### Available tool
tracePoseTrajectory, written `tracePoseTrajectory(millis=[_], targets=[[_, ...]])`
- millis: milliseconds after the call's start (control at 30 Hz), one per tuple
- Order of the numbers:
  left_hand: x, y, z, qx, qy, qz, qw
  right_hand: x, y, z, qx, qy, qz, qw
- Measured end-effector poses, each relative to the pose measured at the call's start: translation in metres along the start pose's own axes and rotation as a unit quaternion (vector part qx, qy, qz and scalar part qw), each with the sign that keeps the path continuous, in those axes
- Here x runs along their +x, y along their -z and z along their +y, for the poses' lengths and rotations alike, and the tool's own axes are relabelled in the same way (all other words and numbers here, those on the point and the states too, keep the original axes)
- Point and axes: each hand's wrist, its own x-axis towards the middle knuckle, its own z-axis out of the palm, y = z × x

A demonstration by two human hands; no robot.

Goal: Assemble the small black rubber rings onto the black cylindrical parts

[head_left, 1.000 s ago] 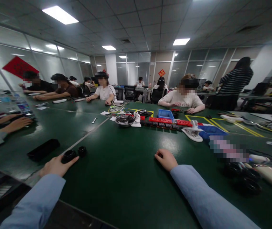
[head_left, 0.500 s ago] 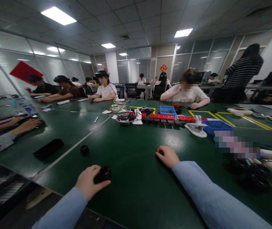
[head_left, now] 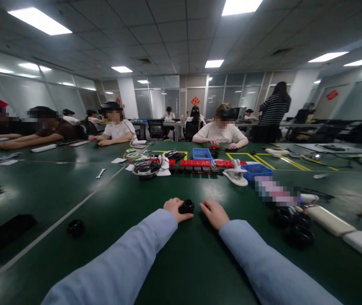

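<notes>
My left hand (head_left: 175, 209) grips a small black hollow cylinder (head_left: 187, 206), thumb on the near side and fingers on the far side, low over the green table (head_left: 181, 258). A short gap to its right, my right hand (head_left: 215, 214) rests on the tabletop. Its fingers are curled together, and nothing shows in them. Another black cylindrical part (head_left: 75, 227) stands alone at the left. Over on the right several similar black round parts (head_left: 299, 235) are grouped together.
A row of red and black blocks (head_left: 196, 165) lies ahead, between a coil of cables (head_left: 147, 168) and a white clamp-like stand (head_left: 235, 174). Blue bins (head_left: 258, 170) sit behind. A wrench (head_left: 100, 173) and black box (head_left: 6, 235) are left. Co-workers sit across the table.
My left hand has carried the black cylinder rightward and forward, close to my right hand. The camera view has turned to the right. My right hand stays on the table with its fingers curled.
</notes>
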Motion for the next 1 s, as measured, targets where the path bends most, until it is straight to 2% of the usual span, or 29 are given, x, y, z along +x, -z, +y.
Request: tracePoseTrajectory(millis=[100, 167, 367, 600, 700, 800, 900, 1000], targets=[[0.009, -0.012, 0.003, -0.011, -0.031, 0.020, 0.999, 0.003, 0.004, 0.010, 0.051, -0.032, 0.017, 0.998], [0.009, -0.014, 0.001, -0.033, -0.052, 0.017, 0.998, 0.004, 0.003, 0.013, 0.081, -0.026, 0.014, 0.996], [0.007, -0.002, -0.006, -0.161, -0.076, 0.056, 0.982, 0.006, 0.001, 0.012, 0.122, 0.020, -0.031, 0.992], [0.010, 0.004, -0.005, -0.216, -0.089, 0.032, 0.972, 0.008, 0.006, 0.001, 0.115, 0.086, -0.132, 0.981], [0.012, 0.002, -0.003, -0.246, -0.086, 0.006, 0.965, 0.013, 0.006, -0.001, 0.110, 0.091, -0.163, 0.976], [0.014, 0.000, -0.001, -0.278, -0.077, -0.028, 0.957, 0.016, 0.006, 0.000, 0.149, 0.082, -0.184, 0.968], [0.013, -0.003, 0.005, -0.281, -0.049, -0.010, 0.958, 0.014, 0.002, -0.001, 0.168, 0.039, -0.167, 0.971], [0.011, -0.007, 0.019, -0.256, 0.017, 0.044, 0.966, 0.009, -0.006, -0.007, 0.084, -0.025, -0.083, 0.993]])
